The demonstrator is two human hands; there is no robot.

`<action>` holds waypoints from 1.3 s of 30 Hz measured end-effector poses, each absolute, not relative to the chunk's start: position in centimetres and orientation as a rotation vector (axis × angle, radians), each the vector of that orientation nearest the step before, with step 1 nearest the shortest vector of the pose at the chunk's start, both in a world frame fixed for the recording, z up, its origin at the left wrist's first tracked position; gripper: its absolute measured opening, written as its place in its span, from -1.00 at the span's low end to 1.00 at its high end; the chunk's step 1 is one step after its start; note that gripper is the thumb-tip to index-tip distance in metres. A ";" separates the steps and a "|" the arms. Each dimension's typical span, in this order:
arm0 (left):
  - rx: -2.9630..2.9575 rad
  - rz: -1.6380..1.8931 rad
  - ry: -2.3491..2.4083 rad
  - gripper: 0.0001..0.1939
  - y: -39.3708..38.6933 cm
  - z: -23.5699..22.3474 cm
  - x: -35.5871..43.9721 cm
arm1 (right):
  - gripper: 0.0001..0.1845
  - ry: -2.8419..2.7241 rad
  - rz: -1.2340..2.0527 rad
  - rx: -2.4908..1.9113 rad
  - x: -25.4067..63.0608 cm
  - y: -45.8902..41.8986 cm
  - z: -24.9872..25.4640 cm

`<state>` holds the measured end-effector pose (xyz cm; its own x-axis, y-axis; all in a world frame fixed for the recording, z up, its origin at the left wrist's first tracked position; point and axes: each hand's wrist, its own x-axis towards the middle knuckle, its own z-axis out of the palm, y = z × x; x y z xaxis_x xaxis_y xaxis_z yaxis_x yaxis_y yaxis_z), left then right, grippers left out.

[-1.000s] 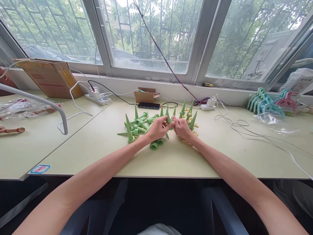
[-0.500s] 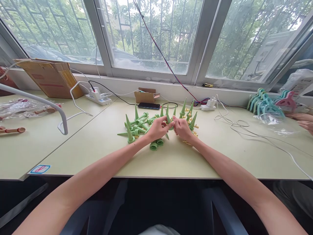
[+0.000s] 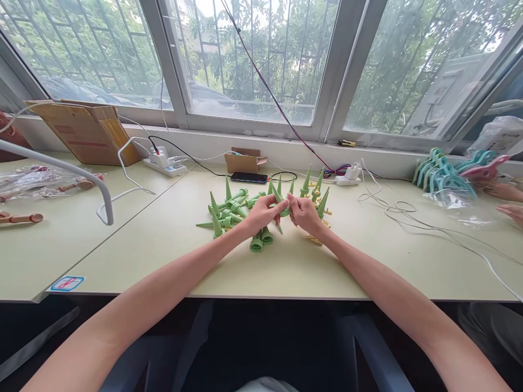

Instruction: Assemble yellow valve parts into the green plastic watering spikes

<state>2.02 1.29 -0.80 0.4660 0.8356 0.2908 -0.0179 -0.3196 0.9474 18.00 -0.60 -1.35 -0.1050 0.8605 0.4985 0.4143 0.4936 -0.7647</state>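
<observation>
My left hand (image 3: pixel 261 215) and my right hand (image 3: pixel 303 214) meet over the middle of the pale green table (image 3: pixel 286 267). Both pinch one green plastic cone spike (image 3: pixel 281 204) between their fingertips. A pile of loose green spikes (image 3: pixel 226 212) lies to the left of my hands. More green spikes (image 3: pixel 316 193) stand upright just behind my right hand, with small yellow parts (image 3: pixel 314 239) beside them. Two green round-ended pieces (image 3: pixel 261 240) lie under my left wrist.
A black phone (image 3: pixel 248 177) and a small cardboard box (image 3: pixel 243 159) lie behind the pile. A power strip (image 3: pixel 163 161), white cables (image 3: pixel 408 215), a cardboard box (image 3: pixel 85 130) and a white tube (image 3: pixel 77 177) are around. Another person's hands (image 3: pixel 509 201) handle teal and pink hangers (image 3: pixel 447 171) at right.
My hands lifted slightly with the spike and my left fingers shifted on it. The other person's hands came in at the right and moved the pink hanger.
</observation>
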 end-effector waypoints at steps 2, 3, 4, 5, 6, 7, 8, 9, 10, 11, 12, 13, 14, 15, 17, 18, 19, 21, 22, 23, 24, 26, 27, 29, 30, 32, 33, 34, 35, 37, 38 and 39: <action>1.611 1.012 0.709 -0.53 1.3 -0.7 2.1 | -0.30 -1.725 0.535 -1.101 17.9 -0.7 -1.3; 1.577 1.003 0.702 -0.52 1.3 -0.6 2.1 | -0.29 -1.727 0.532 -1.107 17.8 -0.7 -1.2; 1.542 0.995 0.693 -0.50 1.3 -0.5 2.1 | -0.29 -1.728 0.532 -1.112 17.8 -0.8 -1.2; 1.508 0.987 0.683 -0.48 1.2 -0.4 2.1 | -0.29 -1.727 0.532 -1.113 17.7 -0.9 -1.1; 1.476 0.981 0.672 -0.47 1.1 -0.3 2.2 | -0.29 -1.726 0.534 -1.113 17.7 -0.9 -1.0; 1.448 0.974 0.663 -0.47 1.0 -0.2 2.2 | -0.29 -1.724 0.536 -1.112 17.7 -1.0 -1.0; 1.421 0.968 0.654 -0.47 1.0 -0.1 2.2 | -0.30 -1.723 0.538 -1.110 17.6 -1.1 -1.0; 1.397 0.962 0.645 -0.48 0.9 0.0 2.2 | -0.30 -1.723 0.542 -1.106 17.6 -1.1 -0.9; 1.373 0.955 0.636 -0.49 0.9 0.0 2.2 | -0.31 -1.722 0.545 -1.102 17.6 -1.1 -0.9; 1.348 0.945 0.626 -0.50 1.0 0.0 2.2 | -0.31 -1.723 0.548 -1.099 17.6 -1.2 -0.9; 1.323 0.936 0.616 -0.51 1.0 0.0 2.1 | -0.32 -1.724 0.551 -1.096 17.6 -1.2 -0.8; 1.297 0.926 0.606 -0.52 1.1 0.0 2.1 | -0.33 -1.725 0.554 -1.094 17.6 -1.2 -0.8; 1.272 0.916 0.601 -0.53 1.1 0.0 2.1 | -0.34 -1.726 0.559 -1.091 17.6 -1.2 -0.8; 1.248 0.904 0.598 -0.54 1.1 0.0 2.0 | -0.34 -1.725 0.564 -1.089 17.6 -1.2 -0.8; 1.207 0.875 0.598 -0.57 1.2 0.1 2.0 | -0.36 -1.722 0.573 -1.081 17.7 -1.2 -0.9; 1.192 0.861 0.598 -0.58 1.1 0.1 2.0 | -0.36 -1.720 0.573 -1.077 17.6 -1.2 -0.9; 1.179 0.848 0.597 -0.59 1.1 0.2 2.0 | -0.36 -1.719 0.571 -1.075 17.6 -1.2 -0.9; 1.165 0.837 0.591 -0.58 1.0 0.4 1.9 | -0.36 -1.716 0.556 -1.077 17.6 -1.2 -1.0; 1.162 0.837 0.587 -0.58 0.9 0.4 1.9 | -0.36 -1.714 0.546 -1.082 17.6 -1.2 -1.0; 1.161 0.838 0.583 -0.58 0.9 0.5 1.9 | -0.36 -1.711 0.537 -1.085 17.6 -1.2 -1.0; 1.161 0.839 0.578 -0.58 0.9 0.5 1.9 | -0.36 -1.708 0.528 -1.088 17.5 -1.2 -1.0; 1.173 0.837 0.561 -0.58 1.0 0.5 1.8 | -0.36 -1.705 0.510 -1.095 17.5 -1.1 -1.0; 1.187 0.832 0.549 -0.60 1.0 0.4 1.7 | -0.35 -1.704 0.500 -1.102 17.6 -1.1 -1.0; 1.238 0.815 0.518 -0.62 1.2 0.3 1.6 | -0.34 -1.702 0.477 -1.124 17.6 -1.0 -1.1; 1.267 0.810 0.504 -0.62 1.2 0.3 1.6 | -0.33 -1.701 0.464 -1.137 17.7 -0.9 -1.1; 1.326 0.814 0.495 -0.60 1.3 0.2 1.5 | -0.31 -1.704 0.437 -1.155 17.8 -0.8 -1.1; 1.358 0.825 0.506 -0.59 1.3 0.2 1.5 | -0.31 -1.710 0.423 -1.159 17.8 -0.7 -1.1; 1.400 0.843 0.528 -0.59 1.3 0.2 1.5 | -0.30 -1.719 0.409 -1.161 17.9 -0.7 -1.1; 1.456 0.862 0.562 -0.58 1.3 0.2 1.6 | -0.30 -1.728 0.393 -1.161 17.9 -0.6 -1.2; 1.592 0.899 0.646 -0.58 1.1 0.3 1.6 | -0.30 -1.748 0.365 -1.151 18.0 -0.5 -1.3; 1.657 0.915 0.681 -0.58 1.1 0.3 1.6 | -0.31 -1.755 0.355 -1.145 18.1 -0.4 -1.3; 1.711 0.927 0.705 -0.59 1.0 0.3 1.6 | -0.31 -1.757 0.349 -1.141 18.1 -0.3 -1.4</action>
<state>1.65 1.00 0.30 0.5322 0.8094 0.2482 0.0232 -0.3070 0.9514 18.13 -0.34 -1.40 -0.0851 0.8178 0.5692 0.5384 0.5185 -0.6643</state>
